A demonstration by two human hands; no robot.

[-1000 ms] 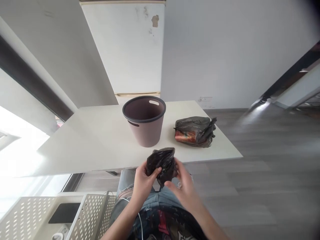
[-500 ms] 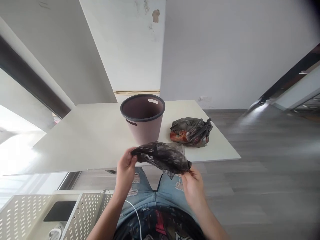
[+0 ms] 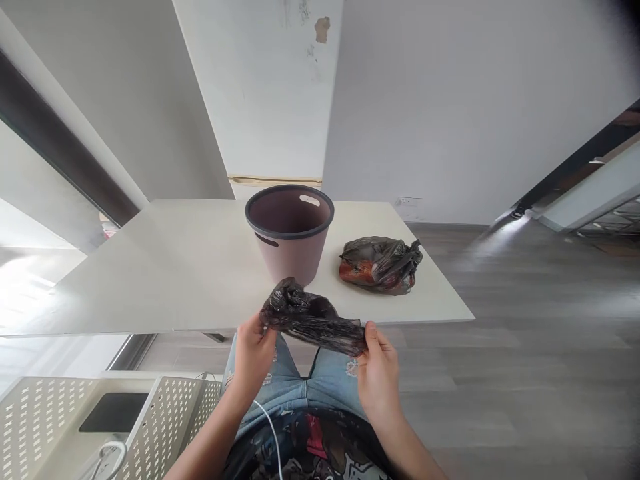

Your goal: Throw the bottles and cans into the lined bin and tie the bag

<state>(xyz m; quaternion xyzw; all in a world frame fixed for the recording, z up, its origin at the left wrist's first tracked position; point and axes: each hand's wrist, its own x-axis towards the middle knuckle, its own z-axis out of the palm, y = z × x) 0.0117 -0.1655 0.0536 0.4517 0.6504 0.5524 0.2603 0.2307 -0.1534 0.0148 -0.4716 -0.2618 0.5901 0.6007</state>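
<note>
A crumpled black plastic bag (image 3: 320, 323) stretches between my two hands, in front of the table's near edge. My left hand (image 3: 254, 343) is closed on its left end. At the other end, my right hand (image 3: 377, 363) pinches the bag with the thumb on top. Just beyond the bag stands a pink trash can (image 3: 293, 257) with a dark rim, upright, and no liner shows in it. To the right of the can lies a tied, filled black plastic bag (image 3: 383, 265), with something orange-red showing through.
The white table (image 3: 165, 267) reaches far to the left. A white refrigerator (image 3: 265, 87) stands behind it. At lower left is a perforated white basket (image 3: 170, 413) with a dark flat object (image 3: 114, 412) and a white cable (image 3: 273, 427) nearby.
The black bag is drawn into a narrower, bunched strip, its left part puffed up higher. My right hand has shifted slightly left and its thumb has come on top. The view has shifted a little.
</note>
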